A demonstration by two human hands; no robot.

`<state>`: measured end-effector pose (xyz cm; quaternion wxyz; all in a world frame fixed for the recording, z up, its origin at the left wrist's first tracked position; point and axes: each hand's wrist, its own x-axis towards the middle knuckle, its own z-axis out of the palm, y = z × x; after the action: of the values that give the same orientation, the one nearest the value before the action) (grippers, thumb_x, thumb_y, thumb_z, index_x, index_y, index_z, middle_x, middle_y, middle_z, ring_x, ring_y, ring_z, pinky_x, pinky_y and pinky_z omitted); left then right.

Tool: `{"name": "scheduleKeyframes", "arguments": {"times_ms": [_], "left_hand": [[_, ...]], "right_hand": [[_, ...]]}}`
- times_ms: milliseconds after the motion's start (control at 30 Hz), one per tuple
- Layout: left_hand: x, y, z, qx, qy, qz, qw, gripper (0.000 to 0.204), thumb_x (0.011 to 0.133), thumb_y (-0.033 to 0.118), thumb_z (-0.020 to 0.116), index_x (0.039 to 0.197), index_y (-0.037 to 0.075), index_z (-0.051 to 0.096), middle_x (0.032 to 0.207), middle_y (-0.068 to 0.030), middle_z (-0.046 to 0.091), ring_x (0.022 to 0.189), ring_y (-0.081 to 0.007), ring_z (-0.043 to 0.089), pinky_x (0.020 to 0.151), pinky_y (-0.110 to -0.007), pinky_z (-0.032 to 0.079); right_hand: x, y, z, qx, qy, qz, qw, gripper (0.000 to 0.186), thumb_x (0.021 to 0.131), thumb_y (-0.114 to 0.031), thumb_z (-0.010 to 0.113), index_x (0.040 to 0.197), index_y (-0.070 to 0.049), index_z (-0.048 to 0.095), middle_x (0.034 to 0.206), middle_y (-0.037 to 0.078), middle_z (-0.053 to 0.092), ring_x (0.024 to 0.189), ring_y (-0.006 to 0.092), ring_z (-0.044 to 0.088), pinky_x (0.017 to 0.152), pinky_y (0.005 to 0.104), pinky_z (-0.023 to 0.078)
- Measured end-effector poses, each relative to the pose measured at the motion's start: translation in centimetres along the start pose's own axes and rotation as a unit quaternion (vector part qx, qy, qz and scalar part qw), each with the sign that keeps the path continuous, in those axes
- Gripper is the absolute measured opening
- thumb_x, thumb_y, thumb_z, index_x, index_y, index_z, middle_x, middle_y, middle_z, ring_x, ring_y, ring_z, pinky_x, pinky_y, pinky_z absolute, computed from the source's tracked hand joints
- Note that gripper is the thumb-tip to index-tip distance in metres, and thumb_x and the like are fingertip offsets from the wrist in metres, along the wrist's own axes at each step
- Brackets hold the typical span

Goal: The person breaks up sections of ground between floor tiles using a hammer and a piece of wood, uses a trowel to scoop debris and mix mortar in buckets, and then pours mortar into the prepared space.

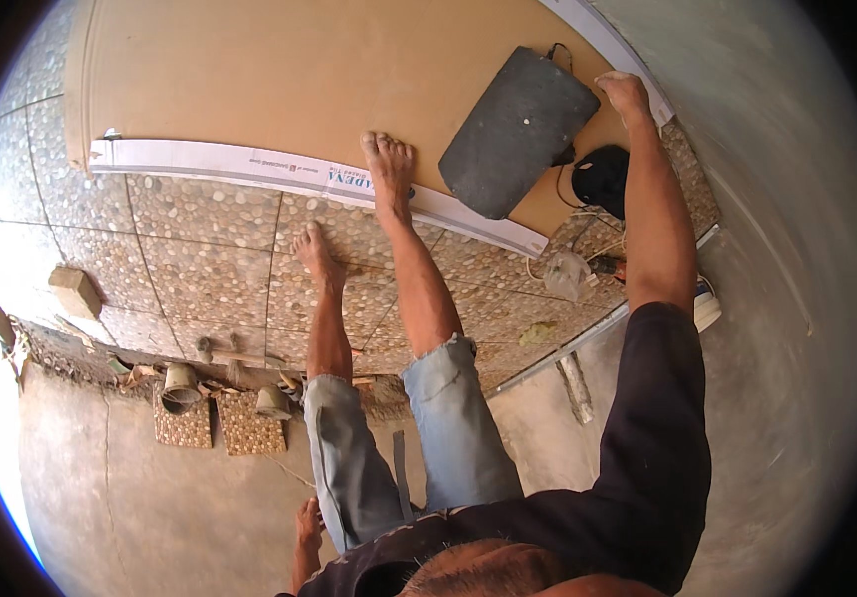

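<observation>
My right arm reaches far forward. My right hand (625,96) is closed, its fingers pressed together beside the upper right corner of a dark grey flat slab-like case (520,131); whether anything is in them I cannot make out. The case lies tilted on a big brown cardboard sheet (219,70) with a white printed edge strip (200,157). A thin black cord loops out by its top corner. My left hand (308,523) hangs low beside my left thigh, fingers loosely apart, partly hidden by the leg, with nothing visible in it.
One bare foot (389,164) is on the cardboard's edge, the other on pebble-patterned tiles (210,214). A black cap-like object (603,179), a clear plastic bag (568,274) and cords lie right. A hammer (234,353), buckets (182,383) and loose tiles (251,423) lie along a step edge. A block (75,292) sits left.
</observation>
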<state>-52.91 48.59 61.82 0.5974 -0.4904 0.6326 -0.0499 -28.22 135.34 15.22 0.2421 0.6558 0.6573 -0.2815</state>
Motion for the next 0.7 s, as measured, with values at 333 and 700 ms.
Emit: {"name": "scheduleKeyframes", "arguments": {"times_ms": [333,700], "left_hand": [[-6.1,2.3,1.9,0.028,0.011,-0.03,0.999,0.041,0.092,0.039,0.045,0.114,0.005,0.053,0.093,-0.008,0.06,0.078,-0.0193,0.059,0.063,-0.034,0.048],[-8.2,5.9,2.7,0.044,0.011,-0.054,0.998,0.047,0.093,0.04,0.043,0.122,0.004,0.052,0.106,-0.0118,0.06,0.089,-0.0235,0.06,0.072,-0.037,0.048]], "right_hand": [[6.9,4.3,2.7,-0.028,-0.188,-0.013,0.982,0.02,0.075,-0.018,0.059,0.077,0.001,0.067,0.075,0.005,0.06,0.071,0.0167,0.052,0.065,0.0291,0.039],[6.9,4.1,3.6,-0.092,-0.202,-0.058,0.973,0.028,0.074,-0.025,0.064,0.077,0.003,0.065,0.075,0.008,0.061,0.072,0.0178,0.052,0.068,0.0341,0.041]]}}
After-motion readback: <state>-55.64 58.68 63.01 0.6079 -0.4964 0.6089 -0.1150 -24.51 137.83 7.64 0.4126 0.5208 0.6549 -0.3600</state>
